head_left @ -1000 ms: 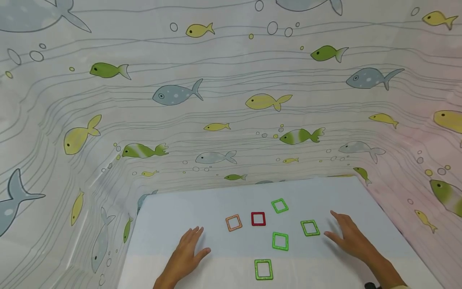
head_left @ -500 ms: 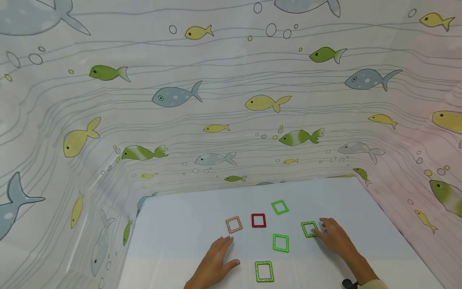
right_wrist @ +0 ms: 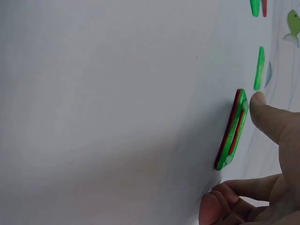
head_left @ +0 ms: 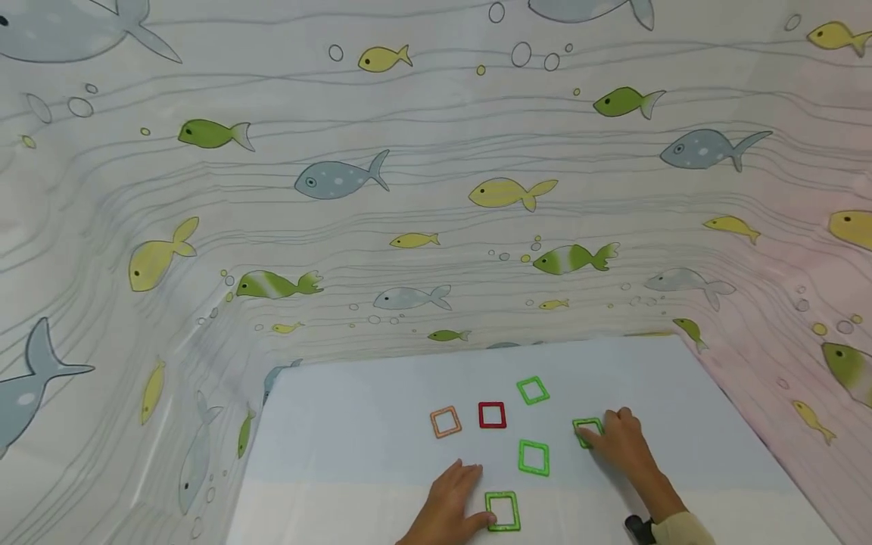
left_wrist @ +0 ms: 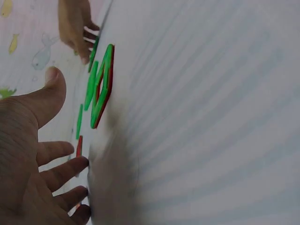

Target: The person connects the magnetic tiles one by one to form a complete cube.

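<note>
Fish-printed backdrop (head_left: 436, 151) surrounds the white counter (head_left: 334, 431). Right hand (head_left: 623, 439) has thumb and fingers parted around the rightmost green frame (head_left: 590, 421), toward the counter's right edge; if they touch it, I cannot tell. Left hand (head_left: 446, 503) is unclenched, thumb by the near green frame (head_left: 502, 496). Between and beyond lie the red frame (head_left: 492, 404), the orange frame (head_left: 443, 410) and two other green frames (head_left: 534, 443). Pinching opposite thin sides evenly seems best.
</note>
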Action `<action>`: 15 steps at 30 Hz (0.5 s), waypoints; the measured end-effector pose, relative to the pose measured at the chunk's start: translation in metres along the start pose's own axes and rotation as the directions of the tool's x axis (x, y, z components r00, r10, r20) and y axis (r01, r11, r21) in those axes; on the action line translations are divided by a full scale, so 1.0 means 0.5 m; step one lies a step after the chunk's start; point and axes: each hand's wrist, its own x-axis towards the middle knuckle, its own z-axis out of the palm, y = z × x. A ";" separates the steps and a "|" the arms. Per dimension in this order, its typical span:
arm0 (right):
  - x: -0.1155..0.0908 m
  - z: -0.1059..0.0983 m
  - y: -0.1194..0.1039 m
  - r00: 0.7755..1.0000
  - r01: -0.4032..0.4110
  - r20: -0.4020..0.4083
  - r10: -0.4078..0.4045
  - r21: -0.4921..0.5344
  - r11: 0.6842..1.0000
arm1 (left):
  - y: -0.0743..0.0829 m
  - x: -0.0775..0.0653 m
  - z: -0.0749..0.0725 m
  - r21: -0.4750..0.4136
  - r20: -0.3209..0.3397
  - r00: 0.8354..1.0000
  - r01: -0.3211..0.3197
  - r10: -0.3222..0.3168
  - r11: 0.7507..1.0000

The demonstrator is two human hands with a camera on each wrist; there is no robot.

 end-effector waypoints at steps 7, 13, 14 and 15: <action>0.002 0.013 0.000 1.000 -0.009 -0.007 0.009 -0.023 1.000 | 0.010 0.003 0.019 -0.065 0.026 0.999 0.032 -0.030 0.997; 0.008 0.015 -0.003 1.000 -0.004 -0.018 0.004 0.000 1.000 | 0.006 0.006 0.029 0.009 0.001 1.000 -0.028 0.028 1.000; 0.009 0.015 -0.003 1.000 0.000 -0.023 0.000 0.003 1.000 | 0.004 0.007 0.031 0.029 -0.009 0.999 -0.042 0.042 0.999; 0.010 0.014 -0.004 1.000 0.004 -0.028 -0.004 0.005 1.000 | 0.003 0.007 0.033 0.056 -0.023 0.998 -0.061 0.062 0.997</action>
